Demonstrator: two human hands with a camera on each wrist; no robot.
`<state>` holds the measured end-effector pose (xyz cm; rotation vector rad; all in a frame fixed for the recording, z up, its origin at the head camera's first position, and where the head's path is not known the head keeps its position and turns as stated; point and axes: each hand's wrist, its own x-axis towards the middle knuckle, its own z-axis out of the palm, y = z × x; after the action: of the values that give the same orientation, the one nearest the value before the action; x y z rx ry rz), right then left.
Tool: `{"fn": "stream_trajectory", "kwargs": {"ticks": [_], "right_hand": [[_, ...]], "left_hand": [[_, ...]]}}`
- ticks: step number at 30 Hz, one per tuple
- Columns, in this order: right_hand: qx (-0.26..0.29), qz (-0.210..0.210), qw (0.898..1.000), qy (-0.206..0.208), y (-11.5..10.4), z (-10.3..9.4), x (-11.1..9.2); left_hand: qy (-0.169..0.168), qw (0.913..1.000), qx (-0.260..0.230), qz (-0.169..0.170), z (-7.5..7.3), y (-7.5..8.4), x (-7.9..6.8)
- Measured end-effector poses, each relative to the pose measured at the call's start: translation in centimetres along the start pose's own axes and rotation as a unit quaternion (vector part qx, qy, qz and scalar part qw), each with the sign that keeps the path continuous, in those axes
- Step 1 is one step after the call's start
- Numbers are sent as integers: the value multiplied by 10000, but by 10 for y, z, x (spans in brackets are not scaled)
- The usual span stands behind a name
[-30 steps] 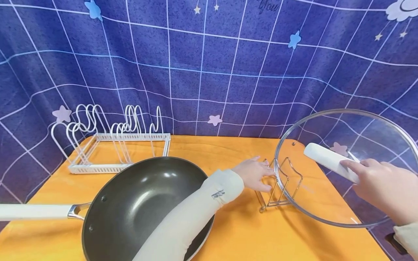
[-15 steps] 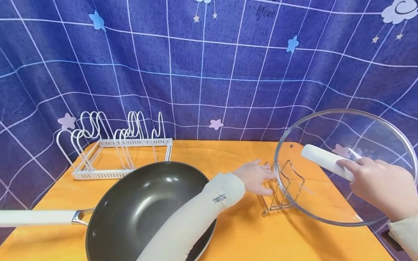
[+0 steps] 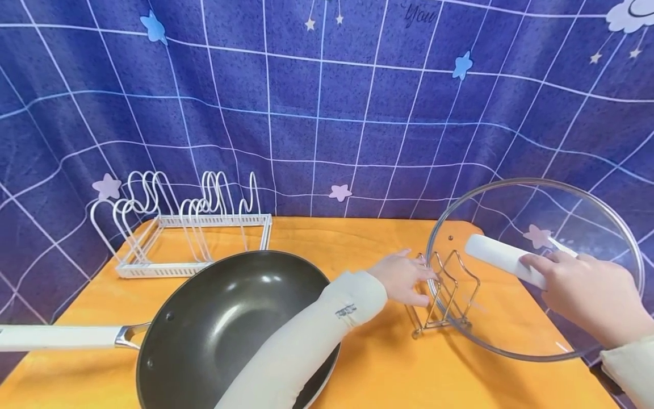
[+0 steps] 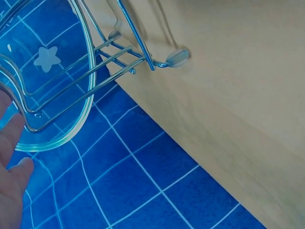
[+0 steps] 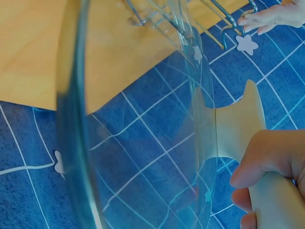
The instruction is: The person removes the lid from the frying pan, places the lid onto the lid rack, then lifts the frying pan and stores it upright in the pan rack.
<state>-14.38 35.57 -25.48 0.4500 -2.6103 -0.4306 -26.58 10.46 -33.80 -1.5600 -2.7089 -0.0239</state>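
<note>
My right hand (image 3: 592,295) grips the white handle (image 3: 503,258) of a large round glass lid (image 3: 516,324) with a metal rim. The lid stands tilted on edge, its left side overlapping a small wire lid rack (image 3: 478,279). Against the left side of that rack, my left hand (image 3: 403,278) rests with fingers extended at the wires. The left wrist view shows its fingers (image 4: 12,136) right at the rack's curved wire ends, with the lid rim (image 4: 89,71) passing among the wires. In the right wrist view, the thumb (image 5: 259,160) wraps round the lid's handle.
A dark wok (image 3: 225,318) with a white handle (image 3: 58,337) sits at front left, partly under my left sleeve. Behind it stands a white rack (image 3: 158,270) with curved dividers. A blue gridded curtain (image 3: 337,142) hangs behind the orange tabletop (image 3: 327,233).
The lid has shifted left and slightly down, its rim lying further across the wire rack. My right hand moved along with it; my left hand stays at the rack.
</note>
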Motion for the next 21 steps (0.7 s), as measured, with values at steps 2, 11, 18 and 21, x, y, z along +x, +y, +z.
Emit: {"fn": "stream_trajectory", "kwargs": {"ticks": [2, 11, 18, 21], "right_hand": [[4, 8, 10000, -24, 1, 1, 0], [64, 179, 9992, -338, 1, -1, 2], [114, 205, 9989, -400, 1, 0, 6], [111, 111, 9995, -284, 3, 0, 7]], "left_hand": [[19, 10000, -35, -12, 1, 1, 1], [50, 10000, -26, 28, 1, 0, 0], [55, 9999, 104, 82, 0, -2, 1], [72, 9999, 67, 90, 1, -2, 2]]}}
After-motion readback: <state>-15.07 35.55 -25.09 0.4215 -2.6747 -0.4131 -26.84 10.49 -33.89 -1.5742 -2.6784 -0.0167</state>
